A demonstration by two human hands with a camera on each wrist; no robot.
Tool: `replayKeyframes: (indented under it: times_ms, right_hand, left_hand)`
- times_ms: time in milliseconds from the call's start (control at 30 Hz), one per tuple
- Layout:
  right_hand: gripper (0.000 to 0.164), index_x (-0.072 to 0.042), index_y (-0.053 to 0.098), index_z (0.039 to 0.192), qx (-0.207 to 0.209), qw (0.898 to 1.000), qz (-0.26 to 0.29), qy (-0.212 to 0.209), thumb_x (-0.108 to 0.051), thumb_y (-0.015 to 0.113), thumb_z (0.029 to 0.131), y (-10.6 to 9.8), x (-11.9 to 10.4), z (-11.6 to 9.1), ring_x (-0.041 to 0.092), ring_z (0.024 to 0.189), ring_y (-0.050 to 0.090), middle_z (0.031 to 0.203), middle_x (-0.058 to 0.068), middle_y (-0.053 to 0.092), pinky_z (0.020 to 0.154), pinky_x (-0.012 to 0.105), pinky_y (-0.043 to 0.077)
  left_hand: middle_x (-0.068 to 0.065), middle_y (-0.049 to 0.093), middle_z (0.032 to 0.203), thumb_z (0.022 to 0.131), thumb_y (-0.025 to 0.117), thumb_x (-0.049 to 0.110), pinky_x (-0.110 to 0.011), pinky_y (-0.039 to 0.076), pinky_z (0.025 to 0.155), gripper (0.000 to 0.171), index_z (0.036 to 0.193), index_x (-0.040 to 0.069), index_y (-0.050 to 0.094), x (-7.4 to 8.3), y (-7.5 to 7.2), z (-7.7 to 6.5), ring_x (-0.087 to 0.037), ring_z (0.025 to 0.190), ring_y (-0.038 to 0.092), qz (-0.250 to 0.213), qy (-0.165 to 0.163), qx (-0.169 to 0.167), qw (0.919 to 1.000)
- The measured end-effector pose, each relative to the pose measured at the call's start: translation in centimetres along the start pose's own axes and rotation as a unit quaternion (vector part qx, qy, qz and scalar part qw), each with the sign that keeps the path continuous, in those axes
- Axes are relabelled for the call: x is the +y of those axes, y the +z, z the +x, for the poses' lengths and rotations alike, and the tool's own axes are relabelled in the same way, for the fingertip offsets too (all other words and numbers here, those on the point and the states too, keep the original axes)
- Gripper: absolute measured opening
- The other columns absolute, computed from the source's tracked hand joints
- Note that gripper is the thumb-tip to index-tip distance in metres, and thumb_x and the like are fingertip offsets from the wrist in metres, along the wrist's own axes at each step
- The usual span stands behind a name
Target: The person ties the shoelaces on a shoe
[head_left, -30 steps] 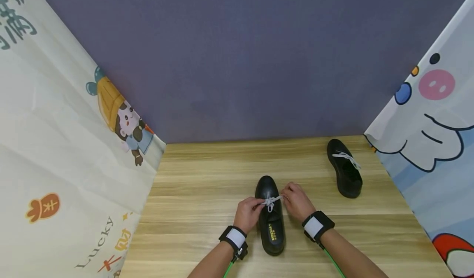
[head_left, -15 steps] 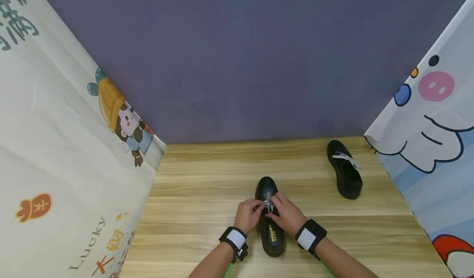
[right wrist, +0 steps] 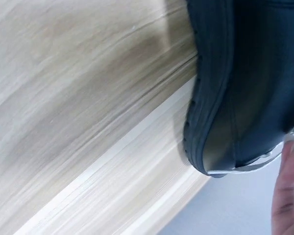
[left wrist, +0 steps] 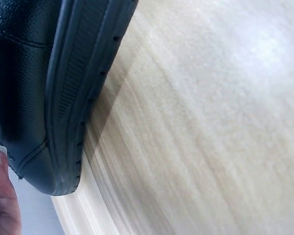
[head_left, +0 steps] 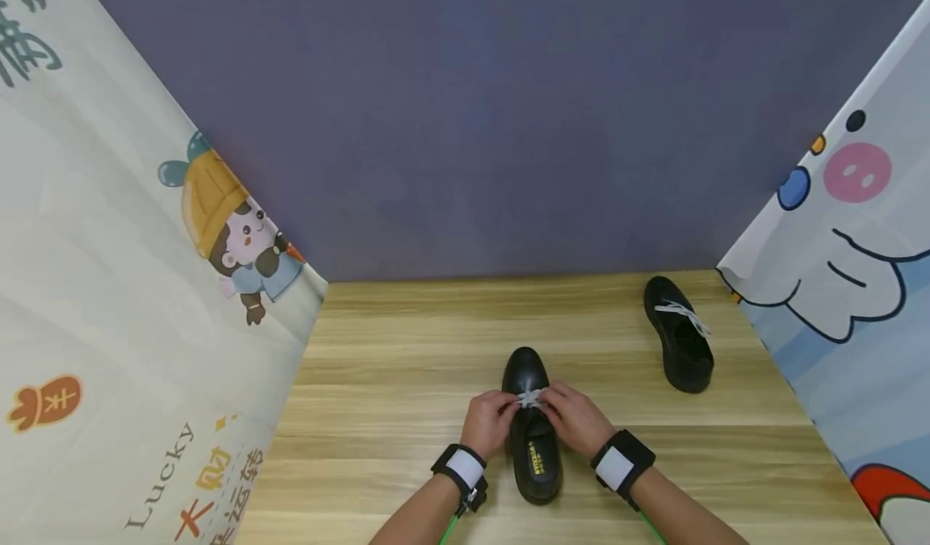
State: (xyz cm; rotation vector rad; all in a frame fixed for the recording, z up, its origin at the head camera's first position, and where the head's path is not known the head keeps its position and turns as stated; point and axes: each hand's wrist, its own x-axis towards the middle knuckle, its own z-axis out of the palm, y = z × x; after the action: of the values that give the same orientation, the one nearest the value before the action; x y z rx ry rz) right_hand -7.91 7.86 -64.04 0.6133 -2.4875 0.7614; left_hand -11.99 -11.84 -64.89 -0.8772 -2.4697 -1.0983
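Note:
A black lace-up shoe [head_left: 525, 367] lies sole down on the wooden surface, toe pointing away from me. Its white shoelace [head_left: 529, 398] is gathered in a bow-like knot over the tongue. From the left, my left hand [head_left: 485, 422] pinches one side of the lace between thumb and index finger. On the opposite side my right hand [head_left: 579, 420] pinches the other side of the lace. In the right wrist view, a length of white lace [right wrist: 250, 169] hangs along the shoe's side below my fingertips. Only fingers of the left hand [left wrist: 4, 193] show in the left wrist view.
A second black shoe [head_left: 676, 339] with white laces rests at the back right of the wood-grain tabletop [head_left: 407, 327]. A grey-blue panel [head_left: 465, 125] borders the far edge. Printed white cloths [head_left: 131, 287] flank both sides. Each wrist wears a black strap.
My right hand moved left from beside the shoe to over the laces, then drew back slightly right, with lace in its fingers. The left hand stayed at the knot. The shoes kept their places.

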Motion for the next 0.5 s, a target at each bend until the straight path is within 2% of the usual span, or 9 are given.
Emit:
replayKeyframes:
  times_ms: [233,500]
  right_hand:
    - [0.024,-0.009,0.068,0.084,0.021,1.0,0.004,-0.011,0.006,0.084,0.073,0.13,0.38,-0.22,0.007,0.071,0.056,0.083,-0.003,0.057,0.061,0.026,0.049]
    - [0.025,-0.009,0.067,0.083,0.022,1.0,0.017,-0.009,0.007,0.083,0.073,0.36,0.38,-0.34,0.006,0.071,0.054,0.083,-0.003,0.056,0.06,0.026,0.049]
  left_hand:
    - [0.002,0.07,0.076,0.083,0.081,0.006,-0.014,0.046,0.061,0.004,0.085,0.009,0.079,-0.08,-0.05,-0.18,-0.005,0.067,0.062,0.027,0.013,-0.004,0.9995]
    - [0.002,0.069,0.076,0.082,0.081,0.005,-0.014,0.046,0.06,0.005,0.084,0.009,0.079,-0.22,0.08,-0.51,-0.005,0.066,0.061,0.032,0.026,0.001,0.9992]
